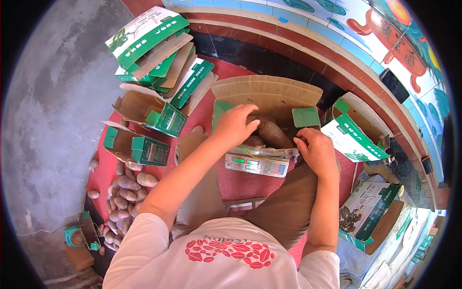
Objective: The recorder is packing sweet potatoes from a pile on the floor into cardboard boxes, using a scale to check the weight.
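An open cardboard box [267,89], brown inside with green flaps, stands between my knees with its back flap raised. Large reddish-brown potatoes [275,134] lie in it. Under the box's front edge shows a digital scale [256,165] with lit green displays and a keypad. My left hand [236,125] reaches over the box's left side, fingers apart, close to the potatoes and holding nothing I can see. At the right front corner, my right hand [315,147] has its fingers curled against the box's rim. Its fingertips are partly hidden.
A heap of potatoes [126,195] lies on the red mat at the left. Beyond it are two open boxes [139,149] and a stack of flattened green-and-white cartons [149,41]. More boxes [353,132] stand at the right, near the tiled wall [284,48].
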A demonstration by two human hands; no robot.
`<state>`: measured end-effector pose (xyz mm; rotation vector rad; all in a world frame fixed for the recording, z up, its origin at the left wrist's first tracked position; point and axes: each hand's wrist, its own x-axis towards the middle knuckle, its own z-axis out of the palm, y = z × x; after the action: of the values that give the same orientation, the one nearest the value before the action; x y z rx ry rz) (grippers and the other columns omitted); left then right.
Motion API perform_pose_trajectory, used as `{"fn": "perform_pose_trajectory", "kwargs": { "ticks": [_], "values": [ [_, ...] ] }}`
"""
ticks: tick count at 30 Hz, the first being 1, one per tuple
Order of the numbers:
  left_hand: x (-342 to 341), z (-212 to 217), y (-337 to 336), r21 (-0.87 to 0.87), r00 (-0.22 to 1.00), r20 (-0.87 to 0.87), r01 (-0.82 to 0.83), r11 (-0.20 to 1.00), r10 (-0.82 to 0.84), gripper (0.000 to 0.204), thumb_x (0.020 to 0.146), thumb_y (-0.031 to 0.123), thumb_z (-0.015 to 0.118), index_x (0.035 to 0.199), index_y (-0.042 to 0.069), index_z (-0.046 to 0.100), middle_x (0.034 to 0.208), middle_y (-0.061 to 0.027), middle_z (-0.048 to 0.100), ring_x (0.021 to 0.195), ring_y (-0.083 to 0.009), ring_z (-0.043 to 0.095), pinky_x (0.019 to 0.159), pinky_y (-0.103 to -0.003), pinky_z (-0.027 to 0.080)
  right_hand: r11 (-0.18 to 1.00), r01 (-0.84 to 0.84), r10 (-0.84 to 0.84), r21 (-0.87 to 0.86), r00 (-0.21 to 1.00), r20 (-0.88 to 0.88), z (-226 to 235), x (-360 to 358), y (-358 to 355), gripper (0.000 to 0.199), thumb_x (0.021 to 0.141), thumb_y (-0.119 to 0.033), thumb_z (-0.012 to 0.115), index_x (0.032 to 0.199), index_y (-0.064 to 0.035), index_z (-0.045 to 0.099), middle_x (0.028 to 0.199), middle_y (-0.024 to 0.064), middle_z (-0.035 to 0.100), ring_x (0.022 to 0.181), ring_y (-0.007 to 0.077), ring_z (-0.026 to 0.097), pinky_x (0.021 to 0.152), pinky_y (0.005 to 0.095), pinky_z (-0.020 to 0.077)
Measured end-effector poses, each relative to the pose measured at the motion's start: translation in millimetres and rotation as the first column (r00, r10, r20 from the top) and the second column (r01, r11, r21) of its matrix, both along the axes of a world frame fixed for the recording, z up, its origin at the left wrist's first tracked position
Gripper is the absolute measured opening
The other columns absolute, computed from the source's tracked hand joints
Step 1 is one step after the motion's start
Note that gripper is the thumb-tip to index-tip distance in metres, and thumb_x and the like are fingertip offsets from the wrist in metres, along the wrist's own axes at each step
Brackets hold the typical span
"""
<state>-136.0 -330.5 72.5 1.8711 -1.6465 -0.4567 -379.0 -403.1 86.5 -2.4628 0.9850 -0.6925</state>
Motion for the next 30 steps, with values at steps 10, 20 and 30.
{"fn": "perform_pose_trajectory", "kwargs": {
  "ticks": [10,20,30],
  "values": [
    [77,15,134,-0.318,0.906,-0.095,-0.419,0.850,0.412,0.021,0.084,0.008,0.064,0.104,0.002,0.065,0.099,-0.0139,0.067,0.092,-0.0249,0.065,0.080,-0.031,0.049,1.000,0.030,-0.030,-0.005,0.999,-0.043,-3,5,2,0.012,0.079,-0.014,0.069,0.084,-0.0045,0.064,0.080,0.0133,0.065,0.075,0.0332,0.062,0.066,0.0415,0.0492],
    [141,-167,319,0.190,0.743,0.166,-0.669,0.718,0.648,0.022,0.084,0.020,0.063,0.101,0.006,0.067,0.100,-0.0207,0.066,0.092,-0.0375,0.064,0.081,-0.043,0.051,0.995,0.092,-0.092,0.024,0.996,-0.021,-5,5,1,0.009,0.083,-0.010,0.067,0.087,-0.0027,0.065,0.079,0.0142,0.065,0.069,0.0313,0.063,0.063,0.0366,0.0495],
    [84,-355,509,0.882,0.898,0.242,-0.362,0.302,0.369,0.054,0.080,0.041,0.064,0.126,0.013,0.057,0.116,-0.0211,0.063,0.109,-0.0364,0.060,0.093,-0.044,0.047,0.991,0.107,-0.109,-0.082,0.994,-0.014,-5,-2,0,0.011,0.088,-0.012,0.065,0.090,-0.0007,0.064,0.071,0.0108,0.061,0.060,0.0172,0.056,0.058,0.0291,0.0449]
  ]
}}
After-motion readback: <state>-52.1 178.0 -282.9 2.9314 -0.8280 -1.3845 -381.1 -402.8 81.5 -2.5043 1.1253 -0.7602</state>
